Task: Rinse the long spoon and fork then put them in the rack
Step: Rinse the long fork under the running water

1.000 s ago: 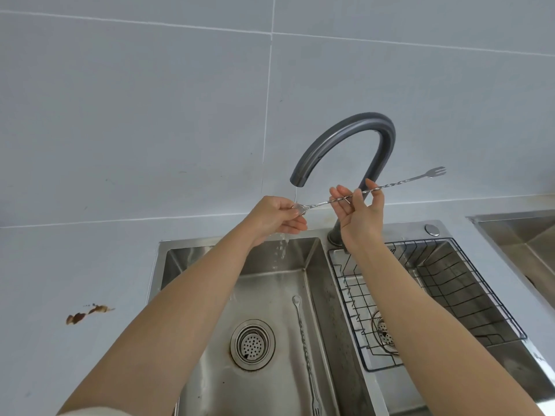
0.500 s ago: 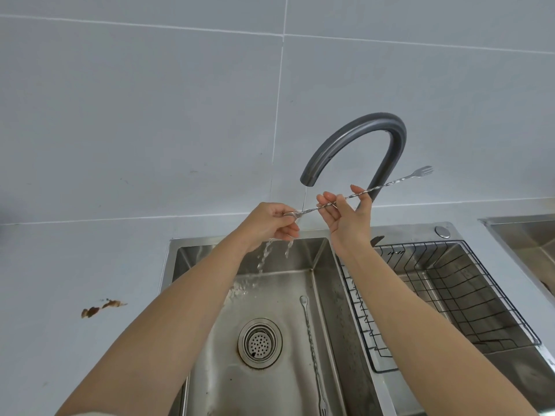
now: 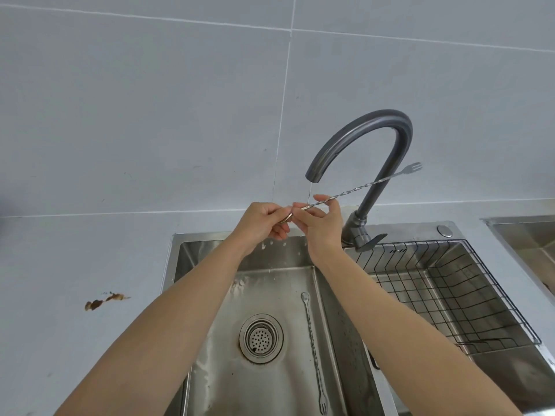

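While my left hand [image 3: 264,220] pinches the spoon end of the stirrer [image 3: 360,187] and my right hand [image 3: 322,226] pinches its twisted stem just beside, the fork end sticks up to the right, across the neck of the tap [image 3: 360,130]. Both grips are narrow, fingertips closed on the metal. The spoon end sits just below and left of the spout. A thin thread of water seems to fall there, though I cannot tell for sure. I judge this to be the rinse of the first piece, with my left fingers rubbing the bowl. The second stirrer [image 3: 312,334] lies flat in the sink [image 3: 210,250], right of the drain [image 3: 261,337], and by my reckoning is not yet rinsed. The rack [image 3: 503,292] sits in the right basin. Next I should pass the stem and fork end under the spout, sliding my right grip along without letting the slick metal slip. Then I carry it right and lay it across the rack's wires so it cannot drop through.
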Motion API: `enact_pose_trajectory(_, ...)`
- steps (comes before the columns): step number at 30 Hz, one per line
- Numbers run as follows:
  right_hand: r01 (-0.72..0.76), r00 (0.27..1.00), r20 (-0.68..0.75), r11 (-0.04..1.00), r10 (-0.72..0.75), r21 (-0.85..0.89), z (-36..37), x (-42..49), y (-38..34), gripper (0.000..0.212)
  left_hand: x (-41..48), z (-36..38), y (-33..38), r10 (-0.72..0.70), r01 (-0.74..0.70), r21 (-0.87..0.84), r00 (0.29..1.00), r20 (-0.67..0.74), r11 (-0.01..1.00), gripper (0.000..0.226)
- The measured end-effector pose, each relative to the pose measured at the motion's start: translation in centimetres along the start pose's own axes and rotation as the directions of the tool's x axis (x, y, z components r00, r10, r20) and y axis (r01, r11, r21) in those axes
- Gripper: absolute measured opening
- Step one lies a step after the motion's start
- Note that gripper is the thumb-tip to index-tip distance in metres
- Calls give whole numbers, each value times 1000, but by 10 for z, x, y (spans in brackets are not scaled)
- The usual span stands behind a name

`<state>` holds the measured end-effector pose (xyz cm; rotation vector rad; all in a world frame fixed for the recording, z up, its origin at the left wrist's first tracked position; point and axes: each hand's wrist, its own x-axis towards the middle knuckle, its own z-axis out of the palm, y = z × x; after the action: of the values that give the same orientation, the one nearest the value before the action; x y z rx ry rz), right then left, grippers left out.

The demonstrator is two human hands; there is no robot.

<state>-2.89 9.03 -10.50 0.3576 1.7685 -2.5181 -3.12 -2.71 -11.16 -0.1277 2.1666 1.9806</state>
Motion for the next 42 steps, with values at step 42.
enact_pose_trajectory(42, -246, 935, 150, 893, 320, -376, -10, 0, 20, 19, -110, -21, -116, -279, 223, 219, 922, 270, 950, 17)
